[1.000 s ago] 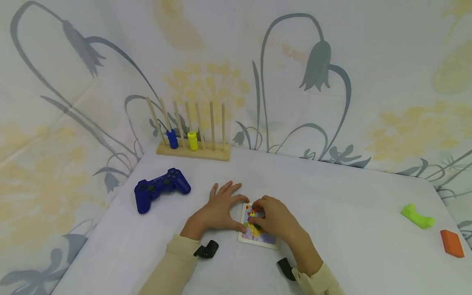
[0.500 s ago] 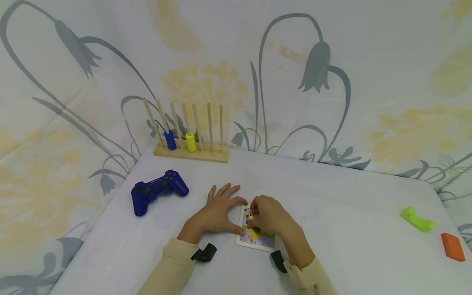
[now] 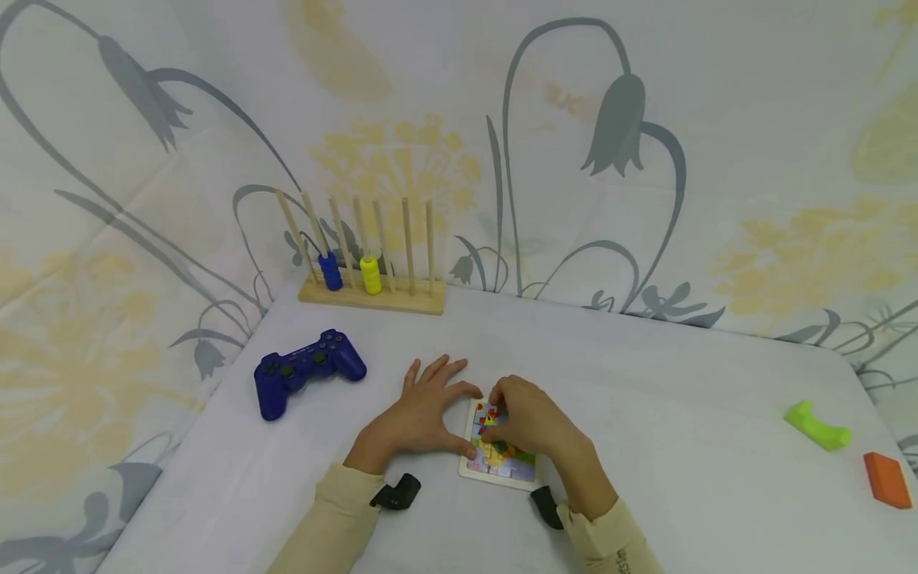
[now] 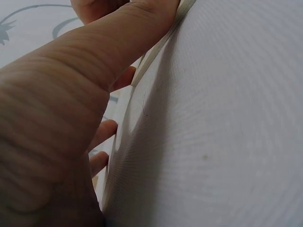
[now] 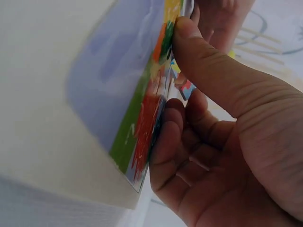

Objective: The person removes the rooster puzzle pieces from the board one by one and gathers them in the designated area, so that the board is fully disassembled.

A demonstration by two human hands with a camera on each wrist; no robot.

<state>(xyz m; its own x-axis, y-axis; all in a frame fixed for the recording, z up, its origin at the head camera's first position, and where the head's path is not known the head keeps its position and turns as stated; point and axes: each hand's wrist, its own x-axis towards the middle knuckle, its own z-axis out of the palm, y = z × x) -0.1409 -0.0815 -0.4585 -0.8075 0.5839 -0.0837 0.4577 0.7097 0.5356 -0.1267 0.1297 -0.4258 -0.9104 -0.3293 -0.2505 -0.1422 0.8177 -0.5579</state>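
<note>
A small jigsaw puzzle in a pale frame, with a colourful bird picture, lies on the white table. Spread wide, my left hand rests at its left side, thumb and index finger touching the frame near two corners. In the left wrist view the thumb presses along the frame's edge. My right hand is over the puzzle's upper right part with its fingers curled. The right wrist view shows a tilted puzzle piece, red and blue, between thumb and fingers. The right hand hides part of the picture.
A blue game controller lies at the left. Behind it stands a wooden peg rack with blue beads and yellow beads. On the far right are a green curved block and an orange block.
My left hand keeps its place against the frame. The right hand's fingers have shifted slightly over the puzzle, and more of the bird picture shows near the thumb. The head view has tilted a little.
</note>
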